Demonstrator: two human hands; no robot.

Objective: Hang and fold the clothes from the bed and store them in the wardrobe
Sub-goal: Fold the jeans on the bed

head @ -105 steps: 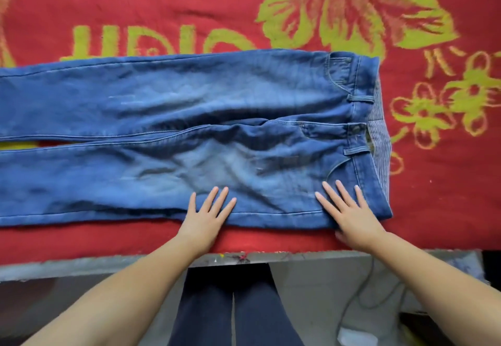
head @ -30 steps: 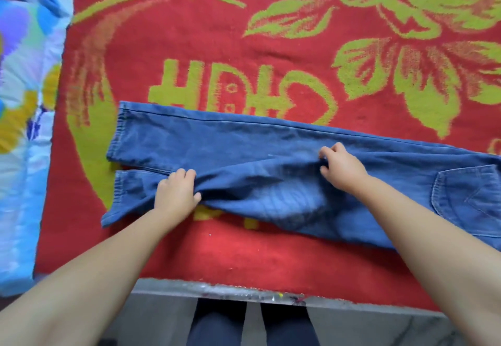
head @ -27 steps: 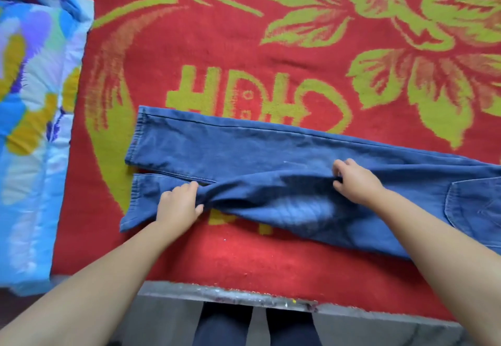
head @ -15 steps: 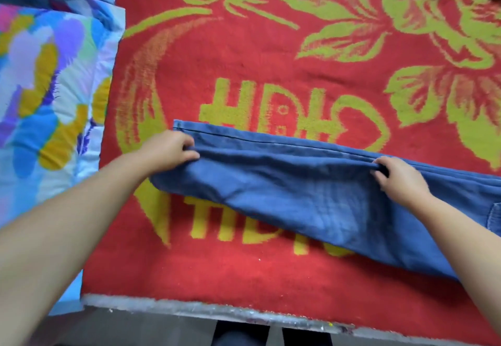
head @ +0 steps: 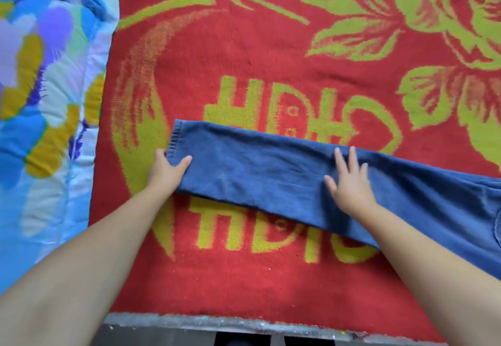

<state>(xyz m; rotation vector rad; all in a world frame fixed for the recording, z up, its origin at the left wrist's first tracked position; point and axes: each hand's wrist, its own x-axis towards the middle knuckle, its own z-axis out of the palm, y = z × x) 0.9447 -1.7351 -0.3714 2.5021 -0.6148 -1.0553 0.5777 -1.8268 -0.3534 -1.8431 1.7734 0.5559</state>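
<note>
Jeans point(head: 271, 172) lie folded lengthwise on the red blanket point(head: 244, 47), legs stacked, hem toward 9 o'clock. Left hand point(head: 166, 168) pinches the hem corner (thumb on top). Right hand point(head: 348, 180) rests flat on the denim w/ fingers spread. Floral quilt point(head: 46, 101) at 9 o'clock.

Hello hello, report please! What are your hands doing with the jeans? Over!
Left hand pinching the jeans at the hem. Right hand flat on the leg, fingers spread. Nothing blocking on the red blanket.

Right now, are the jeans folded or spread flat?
Folded lengthwise: the jeans show one leg-width strip with a single hem, left hand at it.
</note>
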